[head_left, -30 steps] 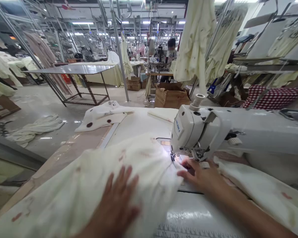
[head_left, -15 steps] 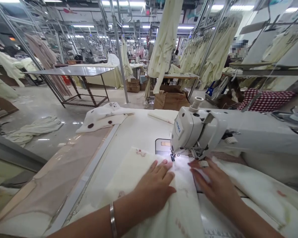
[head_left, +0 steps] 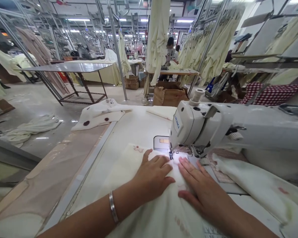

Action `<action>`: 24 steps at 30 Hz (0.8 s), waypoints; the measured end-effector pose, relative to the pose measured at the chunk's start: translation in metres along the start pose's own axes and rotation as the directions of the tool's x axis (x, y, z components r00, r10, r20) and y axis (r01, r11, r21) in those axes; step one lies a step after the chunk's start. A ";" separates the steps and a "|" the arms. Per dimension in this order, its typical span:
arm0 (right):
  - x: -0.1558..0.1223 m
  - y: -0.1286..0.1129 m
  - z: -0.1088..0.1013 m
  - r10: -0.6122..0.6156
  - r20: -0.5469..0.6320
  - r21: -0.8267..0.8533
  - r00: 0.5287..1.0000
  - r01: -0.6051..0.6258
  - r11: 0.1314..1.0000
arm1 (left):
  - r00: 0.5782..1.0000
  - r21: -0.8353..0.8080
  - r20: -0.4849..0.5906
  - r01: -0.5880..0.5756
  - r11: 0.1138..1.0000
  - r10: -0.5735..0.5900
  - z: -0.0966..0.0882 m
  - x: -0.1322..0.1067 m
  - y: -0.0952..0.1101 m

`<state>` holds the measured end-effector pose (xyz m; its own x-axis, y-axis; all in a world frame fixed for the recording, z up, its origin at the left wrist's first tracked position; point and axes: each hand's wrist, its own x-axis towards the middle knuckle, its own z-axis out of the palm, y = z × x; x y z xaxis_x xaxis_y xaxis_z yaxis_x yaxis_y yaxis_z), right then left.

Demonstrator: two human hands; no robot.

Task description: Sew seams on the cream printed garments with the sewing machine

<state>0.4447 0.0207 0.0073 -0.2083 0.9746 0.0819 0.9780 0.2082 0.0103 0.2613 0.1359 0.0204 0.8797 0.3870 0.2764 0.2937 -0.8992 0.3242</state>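
Cream fabric [head_left: 129,172] with small reddish printed figures lies under the lit needle area of a white sewing machine [head_left: 188,125]. My left hand [head_left: 152,173] rests on the cloth just left of the presser foot [head_left: 171,155], fingers spread and pressing down. On the other side of the foot, my right hand [head_left: 198,181] lies flat on the same cloth, its fingers stretched toward the needle. A silver bracelet [head_left: 113,206] circles my left wrist. Neither hand grips anything.
More cream cloth [head_left: 258,188] lies folded right of the machine bed. A white piece with dark dots [head_left: 96,115] sits at the table's far left corner. Beyond stand a metal table [head_left: 72,67], a cardboard box [head_left: 170,94], hanging garments [head_left: 157,39] and a distant person.
My right hand has moved left from beside the machine head onto the cloth near the foot. My left hand's fingers have spread. The view has shifted slightly.
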 end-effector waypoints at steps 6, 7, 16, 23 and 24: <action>0.015 0.012 -0.001 0.060 0.068 0.080 0.996 -0.065 0.995 | 0.998 -0.003 -0.013 0.064 0.998 -0.064 0.003 0.014 -0.008; 0.016 0.014 -0.001 0.066 0.083 0.099 0.994 -0.074 0.992 | 0.997 -0.009 -0.015 0.074 0.997 -0.074 0.004 0.016 -0.009; 0.021 0.023 0.000 0.182 0.206 0.129 0.961 -0.211 0.969 | 0.992 -0.013 -0.001 0.128 0.992 -0.129 0.007 0.023 -0.015; 0.017 0.031 0.019 0.247 0.104 0.175 0.963 -0.262 0.949 | 0.989 -0.024 0.030 0.144 0.989 -0.143 0.008 0.024 -0.021; 0.016 0.034 0.022 0.261 0.071 0.220 0.963 -0.270 0.937 | 0.989 -0.024 0.034 0.147 0.989 -0.147 0.007 0.024 -0.021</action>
<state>0.4741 0.0451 -0.0129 0.0544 0.9985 0.0112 0.9716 -0.0504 -0.2314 0.2786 0.1622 0.0139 0.8392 0.5076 0.1953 0.4113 -0.8273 0.3827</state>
